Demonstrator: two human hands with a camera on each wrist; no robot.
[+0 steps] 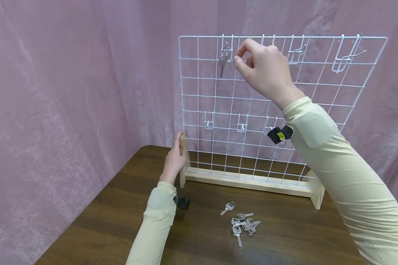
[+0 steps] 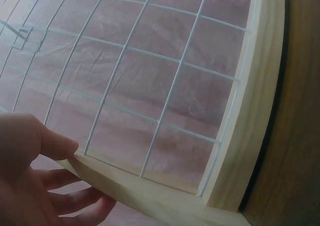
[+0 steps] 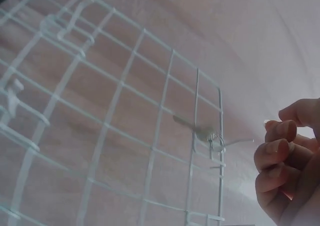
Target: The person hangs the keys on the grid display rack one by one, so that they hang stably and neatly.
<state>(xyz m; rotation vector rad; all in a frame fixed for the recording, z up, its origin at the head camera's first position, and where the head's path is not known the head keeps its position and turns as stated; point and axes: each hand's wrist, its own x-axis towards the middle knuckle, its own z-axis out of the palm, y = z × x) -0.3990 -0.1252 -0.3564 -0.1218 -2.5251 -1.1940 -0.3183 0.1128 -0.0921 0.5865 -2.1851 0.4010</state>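
A white wire grid (image 1: pixel 258 98) stands on a wooden base. At its left end my left hand (image 1: pixel 175 160) grips the wooden upright (image 1: pixel 182 176); the left wrist view shows thumb and fingers (image 2: pixel 62 145) on either side of the wood. One key (image 1: pixel 223 63) hangs by its ring from the upper left hook. Just right of that key is my right hand (image 1: pixel 268 70), fingers curled, thumb and index tips close together, with nothing visible between them. In the right wrist view, the hanging key (image 3: pixel 202 132) is apart from the fingertips.
Several keys with rings (image 1: pixel 243 224) lie in a loose pile on the dark wooden table (image 1: pixel 119 221), a single key (image 1: pixel 227 208) beside them. Other white hooks (image 1: pixel 348 59) hang along the grid's top and middle rows. A pink curtain (image 1: pixel 69 73) is behind.
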